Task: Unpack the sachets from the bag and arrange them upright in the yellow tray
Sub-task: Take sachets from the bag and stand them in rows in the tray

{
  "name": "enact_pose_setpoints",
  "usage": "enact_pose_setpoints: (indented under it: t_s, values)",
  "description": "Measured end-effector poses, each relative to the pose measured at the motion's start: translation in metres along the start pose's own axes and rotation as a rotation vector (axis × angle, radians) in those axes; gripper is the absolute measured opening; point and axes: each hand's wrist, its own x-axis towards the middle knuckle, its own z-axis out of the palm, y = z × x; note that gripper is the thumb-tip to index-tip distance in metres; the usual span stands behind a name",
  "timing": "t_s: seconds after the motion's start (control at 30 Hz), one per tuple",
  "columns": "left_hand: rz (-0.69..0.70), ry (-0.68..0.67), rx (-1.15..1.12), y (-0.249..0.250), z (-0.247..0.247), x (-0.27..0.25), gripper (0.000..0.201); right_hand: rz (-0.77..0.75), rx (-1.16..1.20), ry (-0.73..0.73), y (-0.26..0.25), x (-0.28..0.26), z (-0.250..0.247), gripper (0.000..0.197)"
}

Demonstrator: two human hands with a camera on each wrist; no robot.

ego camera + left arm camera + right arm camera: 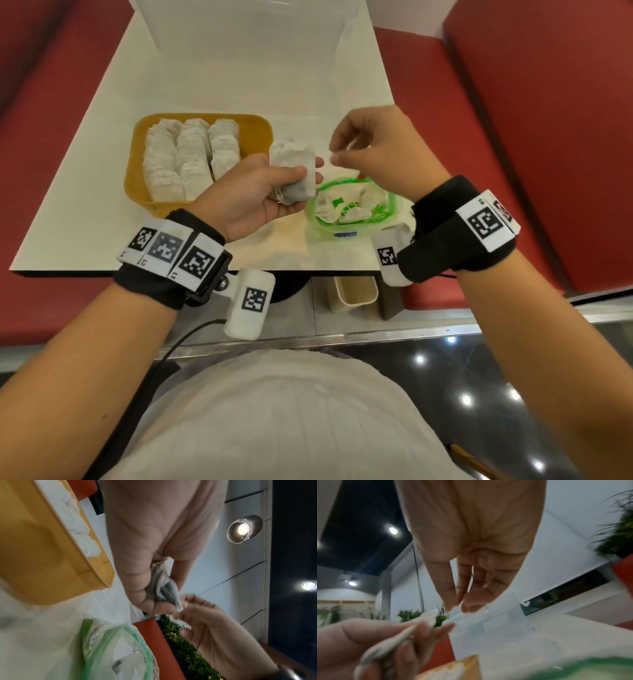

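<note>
My left hand (310, 171) grips a small bunch of grey-white sachets (293, 171) between the yellow tray (253, 120) and the bag, a little above the table. In the left wrist view the sachets (164, 588) sit pinched between thumb and fingers. My right hand (337, 150) hovers just right of them with loosely curled fingers. Its fingertips are close to the sachets' end, and nothing shows between them in the right wrist view (456, 607). Three rows of upright sachets (191, 154) fill the tray's left part. The green-rimmed plastic bag (322, 192) lies open with more sachets (356, 214) inside.
The white table (102, 222) stands between red bench seats (513, 137). A clear plastic box (246, 44) stands at the table's far edge. A small beige bin (356, 294) sits on the floor below the near edge.
</note>
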Motion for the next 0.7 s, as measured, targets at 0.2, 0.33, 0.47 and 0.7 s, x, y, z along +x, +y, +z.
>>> enact_pose_setpoints:
  t_s: [0.2, 0.33, 0.47, 0.7]
  values:
    - [-0.041, 0.006, -0.059, -0.005, -0.002, 0.005, 0.026, 0.193, -0.544, -0.329, 0.063, -0.019, 0.015, 0.028]
    - [-0.082, 0.038, -0.088, -0.007, 0.000, 0.010, 0.028, 0.176, -0.500, -0.187, 0.061, -0.021, 0.013, 0.012]
    - [-0.087, 0.088, -0.085, -0.007, -0.005, 0.015, 0.030, 0.027, -0.359, -0.189, 0.011, -0.022, -0.019, 0.008]
    - [-0.119, -0.113, -0.082, -0.001, 0.000, 0.014, 0.053, -0.105, -0.137, -0.269, -0.040, 0.004, -0.014, 0.003]
